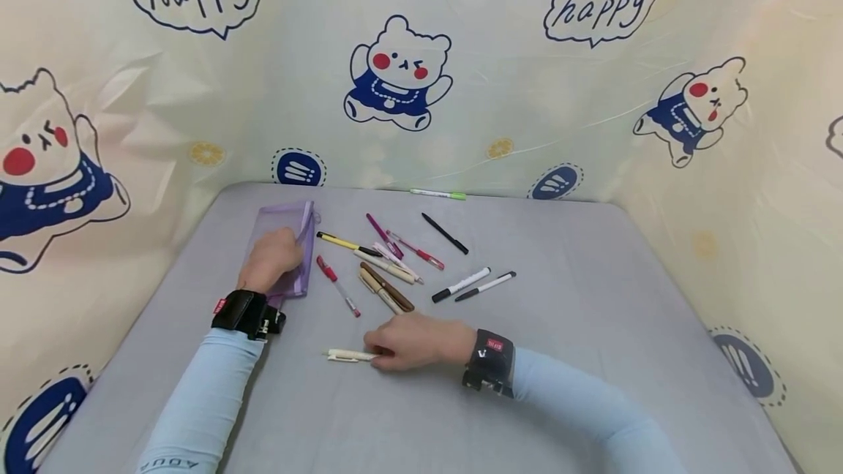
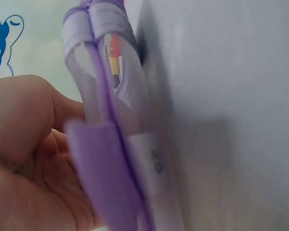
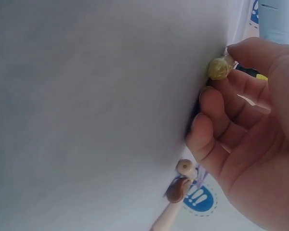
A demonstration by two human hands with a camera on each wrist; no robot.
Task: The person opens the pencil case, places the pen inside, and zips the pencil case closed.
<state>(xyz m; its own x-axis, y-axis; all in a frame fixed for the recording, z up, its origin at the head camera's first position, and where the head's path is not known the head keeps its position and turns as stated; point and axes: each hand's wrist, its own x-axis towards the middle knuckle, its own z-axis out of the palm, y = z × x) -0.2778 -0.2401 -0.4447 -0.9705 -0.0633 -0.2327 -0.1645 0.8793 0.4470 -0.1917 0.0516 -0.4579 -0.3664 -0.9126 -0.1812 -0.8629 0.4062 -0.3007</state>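
A purple see-through mesh pouch [image 1: 304, 276] lies at the left of the table. My left hand [image 1: 271, 260] grips it, with the thumb on one side and the curled fingers on the other in the left wrist view. Inside the mesh a red and yellow shape [image 2: 114, 60] shows through. Nearer the front edge, my right hand [image 1: 421, 342] pinches one end of a cream pen [image 1: 347, 355] lying low along the tabletop. Its rounded, yellowish end [image 3: 218, 69] sits between thumb and index finger in the right wrist view.
Loose pens spread across the grey table [image 1: 560, 357]: a red-capped pen [image 1: 338, 286], a brown pen [image 1: 395, 291], a yellow-and-black pen [image 1: 345, 243], a black pen [image 1: 445, 232] and two white ones at right. A green-capped marker [image 1: 437, 194] lies along the back edge, before the printed curtain.
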